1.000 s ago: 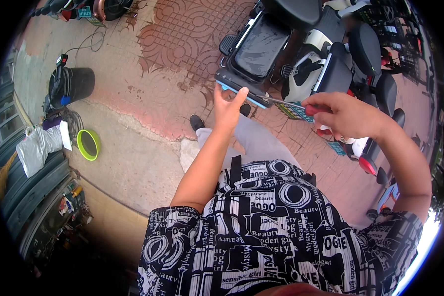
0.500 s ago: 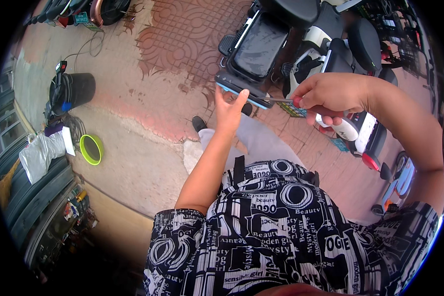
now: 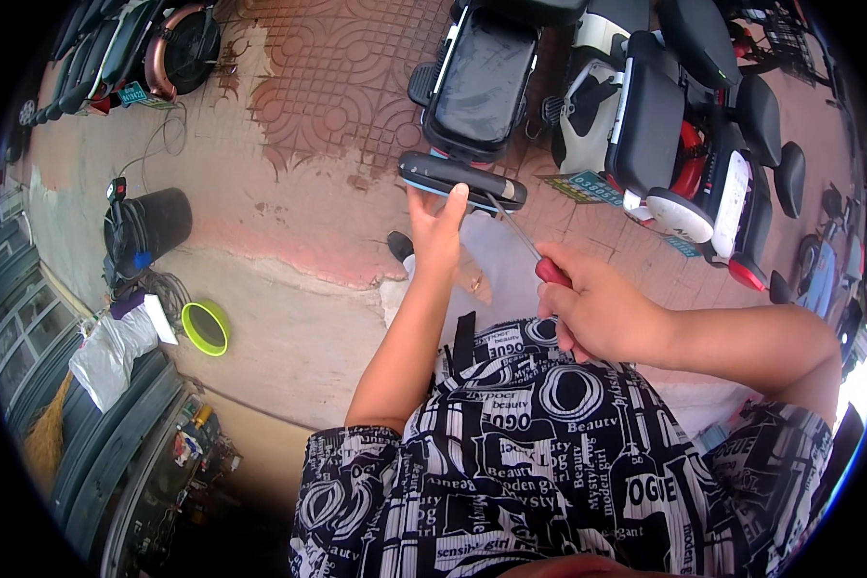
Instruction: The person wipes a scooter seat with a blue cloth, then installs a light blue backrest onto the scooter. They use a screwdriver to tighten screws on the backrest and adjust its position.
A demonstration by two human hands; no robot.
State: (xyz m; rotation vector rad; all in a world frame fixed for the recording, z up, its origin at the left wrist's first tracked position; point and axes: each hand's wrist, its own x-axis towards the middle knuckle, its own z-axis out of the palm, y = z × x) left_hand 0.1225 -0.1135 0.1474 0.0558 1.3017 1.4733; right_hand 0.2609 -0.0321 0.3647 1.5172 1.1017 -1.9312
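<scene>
My left hand [image 3: 438,222] grips a long black plastic part [image 3: 426,169] with a pale blue lower edge, thumb on its near side. My right hand [image 3: 597,308] is closed round the red handle [image 3: 553,275] of a screwdriver. Its metal shaft [image 3: 520,233] runs up-left to the part's near side, right of my left thumb; the exact contact at the tip is unclear. Just beyond the part stands an electric scooter with a black tray-like rear section [image 3: 482,77].
More scooters [image 3: 655,116] stand at right and others [image 3: 116,53] at upper left. A black bucket [image 3: 164,231] with cables, a green bucket [image 3: 205,328], a silvery bag [image 3: 114,356], a broom [image 3: 48,433] and metal shutters [image 3: 106,482] are on the left.
My right hand and screwdriver have swung down and toward my body, so the shaft now slants upward to the part. The held part has shifted slightly left, and the view has moved.
</scene>
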